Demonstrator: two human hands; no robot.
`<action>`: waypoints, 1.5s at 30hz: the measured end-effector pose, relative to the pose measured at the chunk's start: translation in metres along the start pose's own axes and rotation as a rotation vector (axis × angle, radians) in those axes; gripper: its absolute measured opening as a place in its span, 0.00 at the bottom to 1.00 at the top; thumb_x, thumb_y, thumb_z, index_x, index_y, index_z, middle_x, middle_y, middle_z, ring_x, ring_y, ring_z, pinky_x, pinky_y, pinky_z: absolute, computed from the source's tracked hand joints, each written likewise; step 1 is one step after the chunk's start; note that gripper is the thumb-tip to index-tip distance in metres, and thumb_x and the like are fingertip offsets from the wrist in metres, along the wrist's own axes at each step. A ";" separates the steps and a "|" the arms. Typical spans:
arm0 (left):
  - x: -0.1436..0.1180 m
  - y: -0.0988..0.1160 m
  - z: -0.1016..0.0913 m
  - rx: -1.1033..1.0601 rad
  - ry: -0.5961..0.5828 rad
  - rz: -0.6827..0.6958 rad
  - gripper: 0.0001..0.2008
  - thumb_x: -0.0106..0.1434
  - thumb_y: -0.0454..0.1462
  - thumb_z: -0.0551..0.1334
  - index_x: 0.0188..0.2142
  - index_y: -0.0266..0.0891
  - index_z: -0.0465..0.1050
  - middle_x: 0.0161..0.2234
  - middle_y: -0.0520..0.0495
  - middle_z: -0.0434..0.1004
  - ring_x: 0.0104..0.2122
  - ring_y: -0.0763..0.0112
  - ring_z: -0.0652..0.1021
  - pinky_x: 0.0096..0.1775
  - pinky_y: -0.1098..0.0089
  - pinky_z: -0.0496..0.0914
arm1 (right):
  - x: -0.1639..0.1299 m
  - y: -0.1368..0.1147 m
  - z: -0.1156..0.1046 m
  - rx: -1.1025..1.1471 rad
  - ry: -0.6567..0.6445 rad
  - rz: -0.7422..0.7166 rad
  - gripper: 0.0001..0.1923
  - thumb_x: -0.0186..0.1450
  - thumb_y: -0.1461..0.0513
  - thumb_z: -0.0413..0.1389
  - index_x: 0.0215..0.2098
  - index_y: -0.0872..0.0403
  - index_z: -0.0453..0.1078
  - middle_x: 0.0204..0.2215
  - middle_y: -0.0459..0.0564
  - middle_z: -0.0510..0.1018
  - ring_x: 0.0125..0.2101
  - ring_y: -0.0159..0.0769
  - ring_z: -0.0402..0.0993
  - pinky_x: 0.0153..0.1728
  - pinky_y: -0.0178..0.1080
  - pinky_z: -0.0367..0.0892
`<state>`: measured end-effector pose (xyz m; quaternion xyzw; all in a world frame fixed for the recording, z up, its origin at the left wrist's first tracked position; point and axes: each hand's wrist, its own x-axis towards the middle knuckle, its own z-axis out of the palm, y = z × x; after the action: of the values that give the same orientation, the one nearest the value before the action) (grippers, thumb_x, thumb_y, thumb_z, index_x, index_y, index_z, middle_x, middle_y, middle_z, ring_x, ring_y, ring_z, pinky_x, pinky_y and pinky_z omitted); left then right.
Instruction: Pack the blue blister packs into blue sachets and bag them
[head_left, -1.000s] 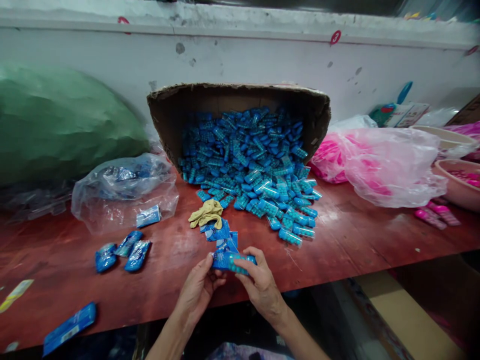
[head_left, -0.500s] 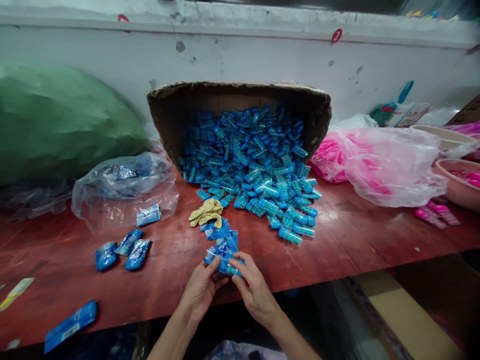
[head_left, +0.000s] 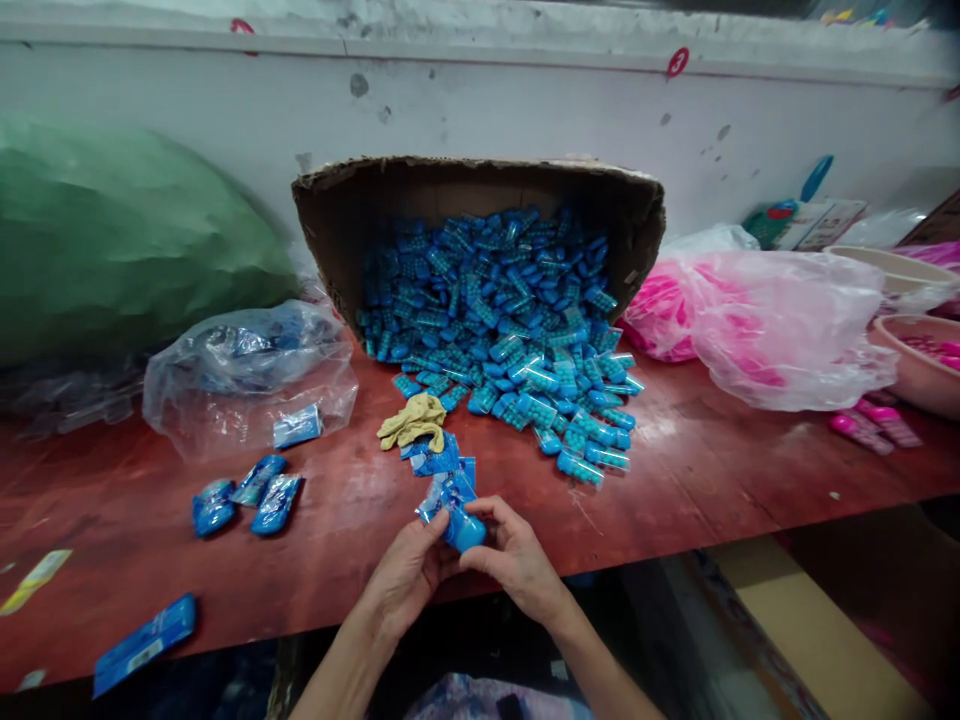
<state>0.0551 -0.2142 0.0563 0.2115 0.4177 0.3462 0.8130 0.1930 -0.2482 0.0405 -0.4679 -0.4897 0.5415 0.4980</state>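
Note:
Near the table's front edge, my two hands hold a small blue-capped bottle [head_left: 466, 533] between them. My left hand [head_left: 411, 568] is closed on its left side, with the thumb on top. My right hand [head_left: 519, 562] grips the right side with thumb and fingertips. Blue printed packets [head_left: 433, 458] lie just beyond the hands, partly overlapping; I cannot tell whether one is also gripped. A crumpled yellowish cloth-like piece [head_left: 414, 420] rests by them. Behind, a tipped cardboard box [head_left: 330, 235] spills many similar bottles with turquoise beads [head_left: 536, 375] onto the red table [head_left: 330, 570].
Several filled blue packets [head_left: 276, 505] lie left, near a clear plastic bag [head_left: 247, 370]. One flat blue packet [head_left: 146, 640] sits at the front edge. A large green sack [head_left: 127, 240] stands back left. Right are pink-filled bags [head_left: 780, 320] and a pink basin [head_left: 919, 375].
The bottle has turned in my hands, so its rounded blue end now faces me. My right fingers have shifted slightly around it. The view has tilted a little.

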 end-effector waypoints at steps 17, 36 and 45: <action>-0.005 0.000 -0.010 -0.159 -0.201 -0.093 0.10 0.55 0.35 0.61 0.37 0.36 0.72 0.28 0.47 0.78 0.28 0.71 0.77 0.31 0.71 0.70 | 0.002 -0.023 -0.008 -0.005 -0.234 0.009 0.42 0.46 0.64 0.65 0.56 0.42 0.55 0.50 0.46 0.62 0.48 0.39 0.62 0.48 0.40 0.60; -0.014 -0.008 0.008 -0.180 0.042 -0.028 0.08 0.57 0.36 0.59 0.35 0.33 0.73 0.28 0.44 0.78 0.30 0.68 0.78 0.35 0.68 0.72 | 0.003 -0.006 -0.002 0.109 -0.164 0.137 0.37 0.49 0.68 0.60 0.55 0.43 0.57 0.43 0.44 0.67 0.34 0.31 0.67 0.34 0.34 0.65; -0.017 0.049 -0.054 -0.445 0.503 0.322 0.18 0.63 0.42 0.45 0.32 0.34 0.70 0.30 0.41 0.77 0.35 0.62 0.78 0.35 0.60 0.73 | 0.030 -0.001 -0.014 -0.823 0.030 -0.110 0.20 0.59 0.62 0.55 0.50 0.48 0.63 0.38 0.48 0.68 0.39 0.38 0.65 0.40 0.38 0.62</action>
<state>-0.0152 -0.1914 0.0663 0.0010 0.4802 0.5930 0.6464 0.2046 -0.2174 0.0397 -0.6088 -0.6825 0.2662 0.3044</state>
